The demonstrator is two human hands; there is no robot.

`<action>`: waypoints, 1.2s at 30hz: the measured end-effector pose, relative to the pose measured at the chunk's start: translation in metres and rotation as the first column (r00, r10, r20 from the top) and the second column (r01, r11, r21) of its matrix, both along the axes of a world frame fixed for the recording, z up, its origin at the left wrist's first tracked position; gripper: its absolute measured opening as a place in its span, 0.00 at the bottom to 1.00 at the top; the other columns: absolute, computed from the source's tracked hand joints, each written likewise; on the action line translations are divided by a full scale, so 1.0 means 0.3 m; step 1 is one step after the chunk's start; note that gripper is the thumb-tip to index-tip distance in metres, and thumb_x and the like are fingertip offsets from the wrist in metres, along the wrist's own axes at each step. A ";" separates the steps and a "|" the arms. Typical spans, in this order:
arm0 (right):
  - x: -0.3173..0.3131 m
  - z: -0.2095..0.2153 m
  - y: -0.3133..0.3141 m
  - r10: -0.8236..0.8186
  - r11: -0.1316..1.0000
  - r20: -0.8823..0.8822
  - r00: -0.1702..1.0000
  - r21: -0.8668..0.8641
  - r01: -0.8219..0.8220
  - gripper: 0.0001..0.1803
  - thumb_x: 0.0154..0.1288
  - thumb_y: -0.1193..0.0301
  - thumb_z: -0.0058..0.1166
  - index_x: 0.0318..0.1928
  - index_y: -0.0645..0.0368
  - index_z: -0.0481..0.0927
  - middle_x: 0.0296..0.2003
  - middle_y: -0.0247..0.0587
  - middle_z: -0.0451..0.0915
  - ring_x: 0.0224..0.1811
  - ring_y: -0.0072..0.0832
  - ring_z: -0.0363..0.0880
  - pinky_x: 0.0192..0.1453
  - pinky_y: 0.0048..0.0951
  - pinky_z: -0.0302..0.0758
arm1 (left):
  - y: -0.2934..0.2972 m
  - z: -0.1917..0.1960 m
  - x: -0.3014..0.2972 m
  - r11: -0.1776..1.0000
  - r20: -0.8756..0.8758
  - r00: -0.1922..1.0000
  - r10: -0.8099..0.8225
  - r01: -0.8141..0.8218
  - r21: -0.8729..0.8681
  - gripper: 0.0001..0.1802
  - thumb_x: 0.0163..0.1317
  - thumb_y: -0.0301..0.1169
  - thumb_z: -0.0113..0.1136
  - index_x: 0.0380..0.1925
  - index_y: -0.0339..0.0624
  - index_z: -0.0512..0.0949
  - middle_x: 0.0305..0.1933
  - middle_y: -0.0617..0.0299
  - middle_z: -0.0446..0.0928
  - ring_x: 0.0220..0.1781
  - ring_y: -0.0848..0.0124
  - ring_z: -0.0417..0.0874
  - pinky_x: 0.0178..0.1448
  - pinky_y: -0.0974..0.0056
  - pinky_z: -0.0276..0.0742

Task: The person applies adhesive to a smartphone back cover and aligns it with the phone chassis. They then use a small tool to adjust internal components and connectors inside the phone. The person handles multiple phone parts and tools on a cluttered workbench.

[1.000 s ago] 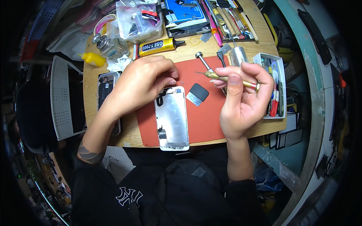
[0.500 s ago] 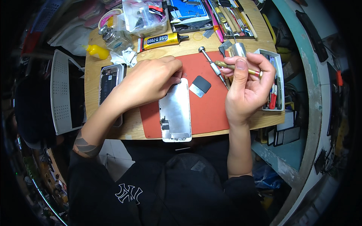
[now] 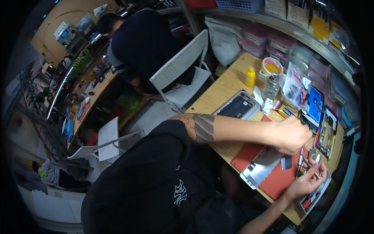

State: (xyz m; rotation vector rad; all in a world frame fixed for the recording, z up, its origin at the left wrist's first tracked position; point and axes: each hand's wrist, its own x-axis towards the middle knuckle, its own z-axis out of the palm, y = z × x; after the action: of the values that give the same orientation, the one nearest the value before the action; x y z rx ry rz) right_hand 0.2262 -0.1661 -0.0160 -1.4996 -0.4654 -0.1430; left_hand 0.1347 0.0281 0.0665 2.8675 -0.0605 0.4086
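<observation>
While left hand (image 3: pixel 293 136) overlaps, panel (image 3: pixel 261 167) slants up-right lengthwise.

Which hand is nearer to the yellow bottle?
Left. The left hand is between the bottle and the right hand, apart from the bottle; the right hand is farther off, beyond the red mat's right side.

I see a glass jar (image 3: pixel 271 87) just right of my yellow bottle (image 3: pixel 250 78), a white chair (image 3: pixel 181 57) left of that bottle.
</observation>
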 end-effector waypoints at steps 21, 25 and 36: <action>-0.072 0.053 0.007 0.156 0.982 0.012 0.988 0.102 -0.156 0.13 0.86 0.75 0.52 0.63 0.63 0.70 0.40 0.45 0.88 0.34 0.19 0.83 0.42 0.21 0.82 | 0.117 0.134 -0.089 0.879 0.266 0.846 0.461 -0.394 -0.270 0.19 0.68 0.40 0.71 0.51 0.38 0.86 0.37 0.51 0.88 0.41 0.53 0.91 0.51 0.52 0.86; -0.078 0.055 0.009 0.116 0.993 0.061 0.991 0.030 -0.118 0.13 0.86 0.77 0.50 0.64 0.65 0.68 0.41 0.48 0.87 0.39 0.25 0.87 0.42 0.24 0.88 | 0.095 0.017 -0.470 0.708 0.176 0.687 0.706 -0.676 -0.203 0.16 0.65 0.31 0.76 0.51 0.39 0.88 0.48 0.54 0.87 0.53 0.60 0.88 0.59 0.56 0.82; -0.163 0.125 -0.012 0.099 0.990 0.100 0.990 -0.115 -0.087 0.13 0.87 0.74 0.50 0.63 0.65 0.69 0.36 0.47 0.85 0.32 0.24 0.82 0.37 0.24 0.84 | 0.102 -0.112 -0.621 0.599 -0.033 0.642 0.766 -0.730 -0.329 0.43 0.61 0.37 0.78 0.75 0.44 0.72 0.70 0.49 0.79 0.69 0.48 0.82 0.71 0.49 0.79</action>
State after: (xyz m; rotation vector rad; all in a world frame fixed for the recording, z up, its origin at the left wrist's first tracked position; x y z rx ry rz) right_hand 0.1772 -0.1697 0.0214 -1.5804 -0.6365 -0.1252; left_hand -0.0516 0.0588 0.0329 2.3936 1.1394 0.6532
